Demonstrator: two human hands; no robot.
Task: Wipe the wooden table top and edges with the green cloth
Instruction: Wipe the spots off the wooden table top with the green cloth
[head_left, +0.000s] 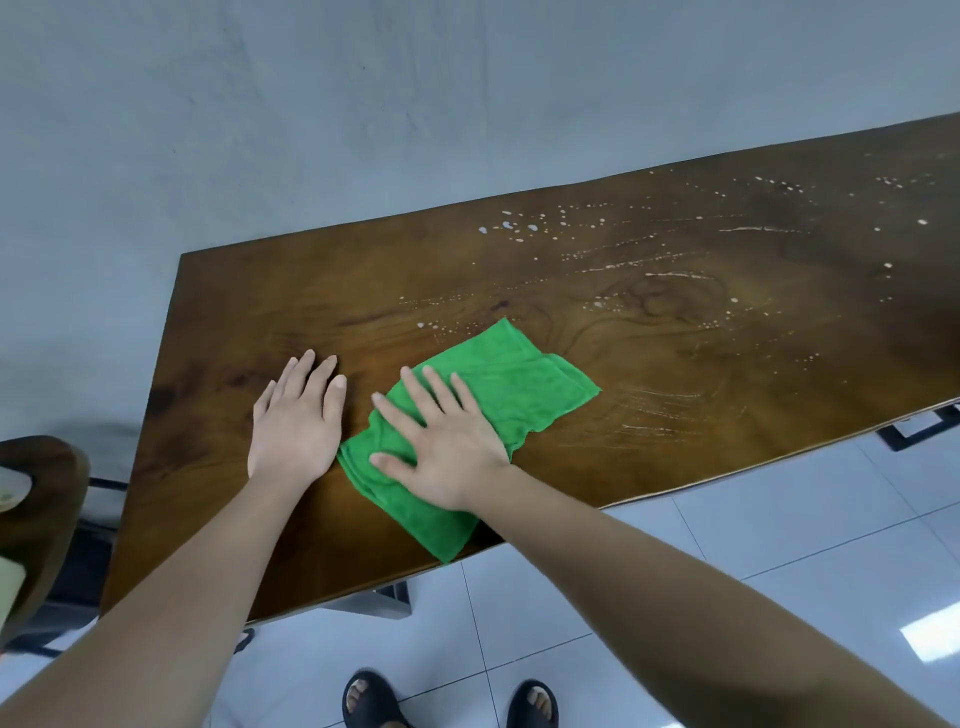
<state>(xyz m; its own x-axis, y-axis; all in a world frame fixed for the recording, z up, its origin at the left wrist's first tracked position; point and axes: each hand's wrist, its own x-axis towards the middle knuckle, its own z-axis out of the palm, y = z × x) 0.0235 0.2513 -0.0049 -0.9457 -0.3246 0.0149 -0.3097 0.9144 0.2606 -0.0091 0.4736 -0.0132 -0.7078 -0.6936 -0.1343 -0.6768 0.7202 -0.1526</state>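
A folded green cloth (511, 387) lies flat on the dark wooden table top (701, 364), near the front edge. My right hand (441, 441) presses down on the cloth with its palm flat and fingers spread. My left hand (298, 421) rests flat on the bare wood just left of the cloth, fingers together, holding nothing. White droplets and wet streaks (623, 270) are scattered over the wood beyond and to the right of the cloth.
A grey wall (363, 104) stands right behind the table's far edge. A dark wooden chair back (36, 499) is at the left end. White floor tiles (779, 545) lie in front, with my feet in black sandals (374, 699) below.
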